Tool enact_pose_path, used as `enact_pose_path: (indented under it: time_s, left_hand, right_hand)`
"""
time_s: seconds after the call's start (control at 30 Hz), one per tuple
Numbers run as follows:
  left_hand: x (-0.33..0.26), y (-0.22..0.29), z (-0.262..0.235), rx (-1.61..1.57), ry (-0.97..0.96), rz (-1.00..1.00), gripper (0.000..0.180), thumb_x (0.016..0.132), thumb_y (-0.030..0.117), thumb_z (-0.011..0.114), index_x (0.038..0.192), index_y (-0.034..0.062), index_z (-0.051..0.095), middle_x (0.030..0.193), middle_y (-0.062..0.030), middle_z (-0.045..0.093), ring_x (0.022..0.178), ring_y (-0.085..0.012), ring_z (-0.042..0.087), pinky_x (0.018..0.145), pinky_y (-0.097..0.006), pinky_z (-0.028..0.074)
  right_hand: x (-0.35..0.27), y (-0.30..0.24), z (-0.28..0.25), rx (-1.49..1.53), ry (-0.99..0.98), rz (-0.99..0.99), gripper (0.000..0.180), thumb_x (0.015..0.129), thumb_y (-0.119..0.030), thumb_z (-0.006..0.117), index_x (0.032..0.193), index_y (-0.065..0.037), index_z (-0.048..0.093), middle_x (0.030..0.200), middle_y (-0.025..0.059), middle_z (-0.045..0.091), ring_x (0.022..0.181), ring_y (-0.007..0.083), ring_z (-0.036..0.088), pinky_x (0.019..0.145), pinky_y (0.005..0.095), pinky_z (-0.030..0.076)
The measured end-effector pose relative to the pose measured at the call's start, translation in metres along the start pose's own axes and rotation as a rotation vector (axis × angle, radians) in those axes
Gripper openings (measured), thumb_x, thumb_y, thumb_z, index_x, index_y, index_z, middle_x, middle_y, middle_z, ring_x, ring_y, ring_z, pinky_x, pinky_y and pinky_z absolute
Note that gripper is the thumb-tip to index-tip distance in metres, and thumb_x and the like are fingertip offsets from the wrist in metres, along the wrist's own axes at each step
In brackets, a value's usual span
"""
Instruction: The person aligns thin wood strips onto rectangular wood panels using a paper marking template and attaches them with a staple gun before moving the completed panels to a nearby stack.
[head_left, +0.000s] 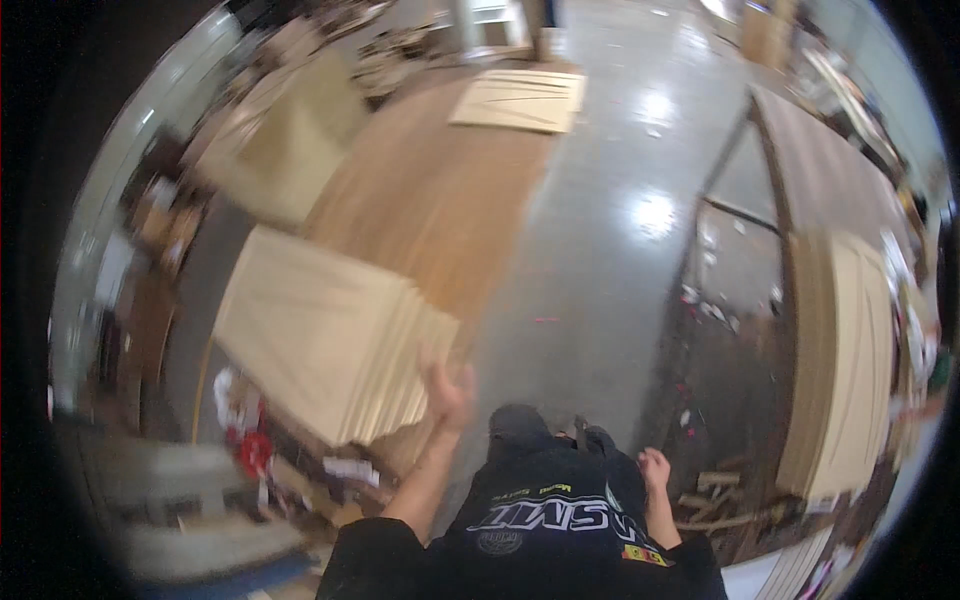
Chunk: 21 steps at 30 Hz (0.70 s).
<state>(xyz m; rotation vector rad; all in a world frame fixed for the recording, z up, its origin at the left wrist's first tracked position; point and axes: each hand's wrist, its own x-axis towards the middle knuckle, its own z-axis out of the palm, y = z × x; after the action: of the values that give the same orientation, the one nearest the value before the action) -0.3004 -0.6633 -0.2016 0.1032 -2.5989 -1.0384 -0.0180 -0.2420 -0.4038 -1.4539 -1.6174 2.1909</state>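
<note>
My left hand [450, 392] is open at the right edge of a stack of pale, flat wooden boards [310, 325], its fingers spread. Blur hides whether the fingertips touch the boards. The stack's layers are staggered along that edge, and it lies on a long brown table [430, 200]. My right hand [655, 468] hangs beside my body on the right, away from the boards. Its fingers look loosely curled in, with nothing visible in them.
Another pale board stack [858, 365] stands on the right by a brown metal-framed table [830, 170]. Flat boards [520, 100] lie at the far table end. A large pale panel [300, 140] is at left. Wood offcuts [715, 500] lie low right. Shiny grey floor [590, 250] runs between.
</note>
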Motion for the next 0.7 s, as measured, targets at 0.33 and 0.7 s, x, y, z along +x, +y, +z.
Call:
enact_pose_path:
  time_s: [0.33,0.7]
  left_hand:
    - [-0.011,0.366,0.215,-0.333,-0.844,1.182,0.060,0.088,0.018,0.076,0.143,0.0085,0.059,0.165,-0.0223,0.036,0.153,-0.0440,0.033,0.123,-0.061,0.030]
    - [-0.004,0.657,0.469,-0.251,-0.911,1.932,0.077,0.088,0.043,0.079,0.152,0.0097,0.051,0.166,-0.0195,0.034,0.156,-0.0392,0.027,0.127,-0.060,0.020]
  right_hand:
    - [-0.074,-0.279,-0.044,-0.209,0.561,-0.700,0.028,0.109,-0.025,0.058,0.106,-0.002,0.073,0.092,0.0047,0.075,0.082,0.0128,0.067,0.076,0.0295,0.054]
    - [-0.088,-0.291,-0.208,0.012,1.456,-0.362,0.056,0.100,-0.021,0.069,0.149,-0.001,0.052,0.143,0.0205,0.063,0.137,0.0351,0.056,0.115,0.0425,0.042]
